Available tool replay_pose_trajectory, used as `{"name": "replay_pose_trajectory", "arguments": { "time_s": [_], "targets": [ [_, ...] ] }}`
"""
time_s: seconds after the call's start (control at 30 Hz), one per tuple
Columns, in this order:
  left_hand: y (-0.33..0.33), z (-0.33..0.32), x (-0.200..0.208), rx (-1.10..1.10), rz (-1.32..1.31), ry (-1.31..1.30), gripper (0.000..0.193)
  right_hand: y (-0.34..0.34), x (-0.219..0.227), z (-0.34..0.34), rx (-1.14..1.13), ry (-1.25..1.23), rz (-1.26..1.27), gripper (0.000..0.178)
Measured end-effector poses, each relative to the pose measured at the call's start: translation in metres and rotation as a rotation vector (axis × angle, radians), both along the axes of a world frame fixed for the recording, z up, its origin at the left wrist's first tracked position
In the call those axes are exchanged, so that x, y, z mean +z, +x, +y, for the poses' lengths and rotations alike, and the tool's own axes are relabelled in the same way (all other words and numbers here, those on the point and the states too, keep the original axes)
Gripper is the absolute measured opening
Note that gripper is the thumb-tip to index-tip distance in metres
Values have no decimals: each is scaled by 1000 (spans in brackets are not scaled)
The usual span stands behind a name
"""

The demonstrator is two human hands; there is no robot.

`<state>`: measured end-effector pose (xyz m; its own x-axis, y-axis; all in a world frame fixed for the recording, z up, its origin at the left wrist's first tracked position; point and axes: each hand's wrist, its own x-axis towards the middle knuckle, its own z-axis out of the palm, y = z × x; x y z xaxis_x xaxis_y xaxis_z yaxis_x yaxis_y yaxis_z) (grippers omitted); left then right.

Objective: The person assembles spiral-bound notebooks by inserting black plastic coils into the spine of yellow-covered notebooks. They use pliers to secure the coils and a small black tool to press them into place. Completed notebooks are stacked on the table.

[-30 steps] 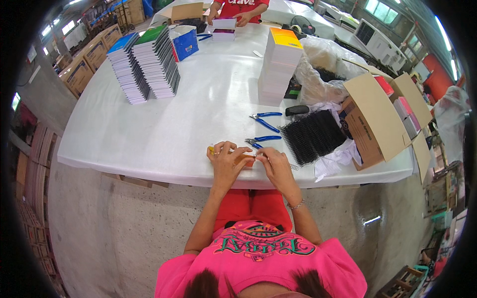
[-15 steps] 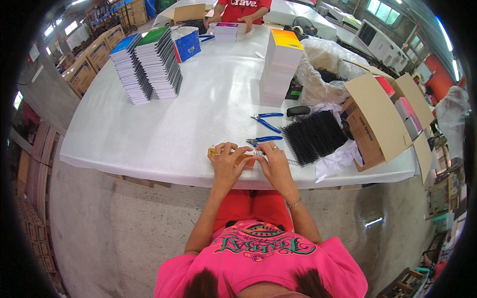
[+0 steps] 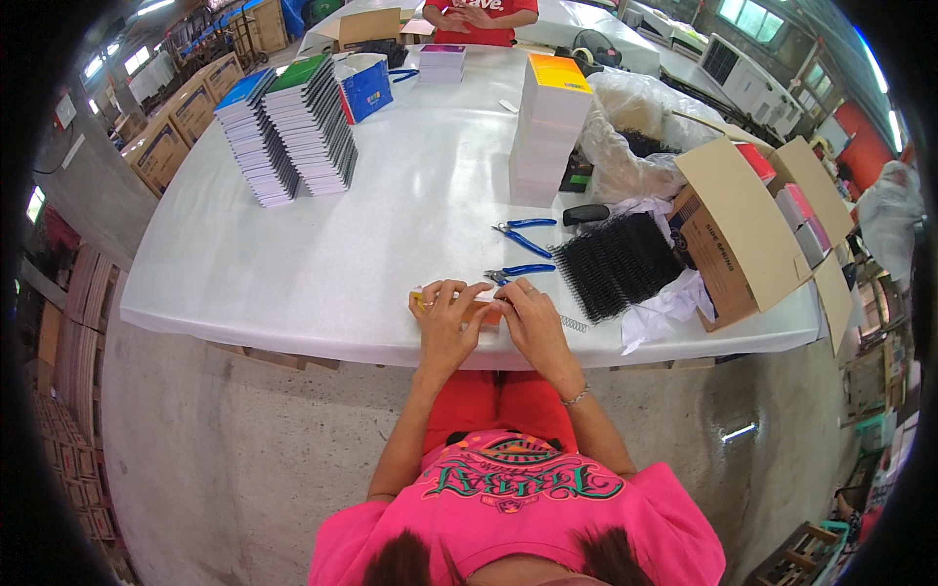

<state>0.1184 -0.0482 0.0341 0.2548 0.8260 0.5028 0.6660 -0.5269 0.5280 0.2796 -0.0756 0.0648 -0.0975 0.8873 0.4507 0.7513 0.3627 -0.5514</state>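
Head view. L hand (image 3: 447,320): 1, grip closed, fingers bent round 1 orange-yellow booklet (image 3: 487,315), at tabletop's (image 3: 244,278) near edge. R hand (image 3: 532,327): 1, fingertips drawn in at booklet's R end; exact hold hidden, can't tell. 1 wire coil (image 3: 575,323) juts out R of it. Beyond: 2 blue-hndl. cutters (image 3: 532,223), 1 nearer, 1 farther; R of these, 1 pile of blk. coils (image 3: 620,269) (no. of coils unclear), then 1 open carton (image 3: 718,249). Stacks, 4: blue-topped (image 3: 256,137) & green-topped (image 3: 311,127), adj., far L; yellow-topped (image 3: 550,137), R of ctr.; purple-topped (image 3: 443,64), far side, nr. 1 co-worker's hands (image 3: 469,18).
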Motion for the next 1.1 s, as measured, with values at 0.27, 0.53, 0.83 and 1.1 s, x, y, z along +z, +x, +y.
{"name": "replay_pose_trajectory", "arguments": {
  "time_s": [0.27,0.53,0.83,1.1],
  "targets": [
    [-10,7,4,53,-281,118,57,4,-9,2,102,-138,-83,19],
    [-28,14,-13,-51,-325,-210,49,87,11,73,-171,-25,-207,21],
    [-50,20,9,-8,-346,-148,50,176,-18,135,-402,101,-457,37],
    [-93,21,9,96,-311,-92,51,121,5,131,-344,381,-23,24]
  ]
}}
